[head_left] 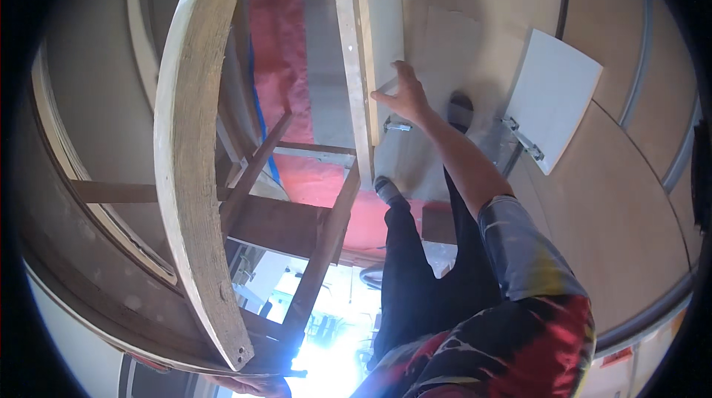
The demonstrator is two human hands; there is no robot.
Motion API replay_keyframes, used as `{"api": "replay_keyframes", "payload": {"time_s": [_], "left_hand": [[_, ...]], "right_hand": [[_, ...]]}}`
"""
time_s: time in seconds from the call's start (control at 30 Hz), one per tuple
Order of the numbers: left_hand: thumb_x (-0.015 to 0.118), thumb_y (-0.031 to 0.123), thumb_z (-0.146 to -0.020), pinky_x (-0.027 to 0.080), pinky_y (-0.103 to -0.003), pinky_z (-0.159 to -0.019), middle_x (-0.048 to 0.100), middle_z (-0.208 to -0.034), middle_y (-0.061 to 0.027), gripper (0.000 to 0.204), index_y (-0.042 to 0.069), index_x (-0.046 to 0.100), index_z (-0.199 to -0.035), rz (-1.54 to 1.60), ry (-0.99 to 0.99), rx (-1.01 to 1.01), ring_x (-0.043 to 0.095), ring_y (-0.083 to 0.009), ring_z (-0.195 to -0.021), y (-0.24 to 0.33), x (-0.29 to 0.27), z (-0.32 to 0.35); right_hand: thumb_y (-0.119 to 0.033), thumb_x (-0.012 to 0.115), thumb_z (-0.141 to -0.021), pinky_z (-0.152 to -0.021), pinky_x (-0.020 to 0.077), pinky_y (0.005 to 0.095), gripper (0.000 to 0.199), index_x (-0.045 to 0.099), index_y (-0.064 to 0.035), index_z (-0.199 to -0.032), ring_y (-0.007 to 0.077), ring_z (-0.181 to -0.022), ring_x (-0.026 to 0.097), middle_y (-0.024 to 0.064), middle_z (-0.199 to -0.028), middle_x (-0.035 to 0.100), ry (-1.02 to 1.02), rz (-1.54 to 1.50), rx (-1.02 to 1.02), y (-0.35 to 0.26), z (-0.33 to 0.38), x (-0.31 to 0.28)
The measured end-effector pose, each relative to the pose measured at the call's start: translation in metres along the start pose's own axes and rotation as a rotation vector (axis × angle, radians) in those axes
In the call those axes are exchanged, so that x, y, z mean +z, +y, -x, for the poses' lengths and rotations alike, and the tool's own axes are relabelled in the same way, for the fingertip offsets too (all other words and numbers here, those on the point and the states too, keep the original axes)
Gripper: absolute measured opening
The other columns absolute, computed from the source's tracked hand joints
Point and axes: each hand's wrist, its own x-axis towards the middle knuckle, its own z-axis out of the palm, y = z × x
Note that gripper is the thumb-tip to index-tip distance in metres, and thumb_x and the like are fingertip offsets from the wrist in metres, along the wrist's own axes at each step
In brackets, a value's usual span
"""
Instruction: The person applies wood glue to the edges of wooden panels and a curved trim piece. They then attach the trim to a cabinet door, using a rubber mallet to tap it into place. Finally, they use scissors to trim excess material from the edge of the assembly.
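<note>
My right hand (404,95) reaches forward to a narrow-looking white panel (386,27) with a bare wood edge, probably a cabinet door. The thumb lies at the wood edge and a finger rests on the white face, so the hand seems to grip the panel. A metal hinge (398,126) shows just below it. The panel stands close beside a pale, paint-spotted wooden post (351,49). Only part of my left hand (256,385) shows at the lower edge, beneath the end of a thick wooden beam (194,116); its fingers are mostly hidden.
Another white door (556,94) stands open at the right on metal hinges. Large tan panels (593,212) fill the right side. Wooden rails (322,250) cross in front of me. Red sheeting (278,49) covers part of the floor. Bright light glares from below.
</note>
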Motion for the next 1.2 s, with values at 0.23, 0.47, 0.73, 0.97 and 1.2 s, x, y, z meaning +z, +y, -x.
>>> {"api": "replay_keyframes", "payload": {"time_s": [0.23, 0.47, 0.73, 0.97, 1.2], "left_hand": [[0.027, 0.051, -0.105, 0.048, -0.049, -0.104, 0.048, -0.129, -0.0195, 0.064, -0.001, 0.038, -0.140, 0.020, 0.001, -0.052, 0.050, -0.0278, -0.126, -0.005, -0.003, 0.000], [0.027, 0.050, -0.105, 0.046, -0.049, -0.104, 0.047, -0.129, -0.0201, 0.065, -0.002, 0.036, -0.143, 0.056, 0.006, -0.121, 0.049, -0.0290, -0.127, 0.000, 0.001, 0.001], [0.029, 0.026, -0.109, 0.029, -0.045, -0.114, 0.036, -0.146, -0.0225, 0.051, -0.008, 0.031, -0.146, 0.261, -0.109, -0.069, 0.038, -0.0314, -0.135, -0.004, 0.006, -0.002], [0.050, 0.010, -0.101, 0.027, -0.052, -0.114, 0.043, -0.144, -0.0276, 0.044, -0.004, 0.044, -0.142, 0.373, -0.063, 0.158, 0.038, -0.0420, -0.138, -0.031, 0.013, -0.001], [0.073, 0.018, -0.088, 0.041, -0.046, -0.106, 0.054, -0.133, -0.0249, 0.055, 0.000, 0.052, -0.136, 1.199, -0.243, 0.330, 0.052, -0.0373, -0.126, -0.045, -0.045, -0.011]], "right_hand": [[-0.032, 0.079, -0.078, -0.101, 0.0496, 0.0434, 0.094, 0.028, -0.0012, -0.151, 0.0388, -0.125, 0.055, 0.0266, -0.146, 0.042, 0.038, -0.072, 0.045, 0.025, 0.018, -0.007], [-0.028, 0.073, -0.082, -0.081, 0.0564, 0.0384, 0.051, 0.058, -0.0021, -0.124, 0.0350, -0.095, 0.070, 0.0219, -0.106, 0.068, 0.105, 0.023, 0.182, 0.081, -0.004, -0.049], [-0.018, 0.069, -0.083, -0.063, 0.0524, 0.0411, 0.022, 0.068, 0.0014, -0.093, 0.0305, -0.069, 0.067, 0.0186, -0.080, 0.070, 0.176, 0.277, 0.019, 0.086, 0.072, -0.127], [-0.015, 0.069, -0.088, -0.075, 0.0532, 0.0355, 0.026, 0.068, 0.0014, -0.108, 0.0188, -0.086, 0.067, 0.0142, -0.092, 0.071, 0.271, -0.158, 0.333, -0.207, 0.309, -0.278], [-0.019, 0.074, -0.083, -0.073, 0.0551, 0.0330, 0.039, 0.065, 0.0045, -0.113, 0.0191, -0.083, 0.068, 0.0111, -0.097, 0.070, 0.722, -0.373, 0.016, -0.403, 0.591, -0.333]]}}
